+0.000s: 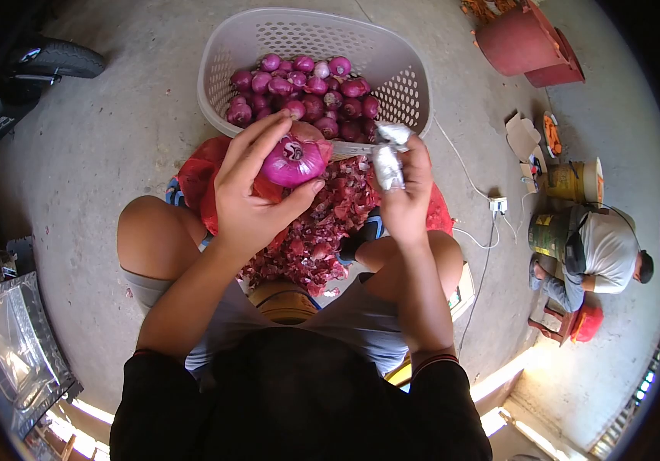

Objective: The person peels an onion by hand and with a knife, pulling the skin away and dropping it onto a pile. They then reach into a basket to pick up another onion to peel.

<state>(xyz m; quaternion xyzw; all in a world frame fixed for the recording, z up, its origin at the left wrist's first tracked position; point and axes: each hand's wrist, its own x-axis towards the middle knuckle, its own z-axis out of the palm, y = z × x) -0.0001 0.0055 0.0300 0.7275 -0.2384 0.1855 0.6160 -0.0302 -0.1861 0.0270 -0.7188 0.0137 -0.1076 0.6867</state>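
Observation:
My left hand (249, 180) is closed around a red onion (293, 160), holding it up with the cut end facing me. Loose papery skin (310, 132) hangs at the onion's far side. To its right is my right hand (406, 188), raised and apart from the onion. Silver wrapping covers the thumb and forefinger, which are bent with a small gap between them; I see nothing held there. A grey plastic basket (226, 31) of red onions (314, 107) stands just beyond both hands. Below them lies a heap of onion skins (299, 250) between my knees.
Red mesh sacking (199, 173) lies under the skins. On the right are a white plug block (498, 204) with cords, a yellow bucket (564, 183), and a seated person (602, 246). A red tub (518, 42) stands far right; a motorcycle wheel (65, 59) is far left.

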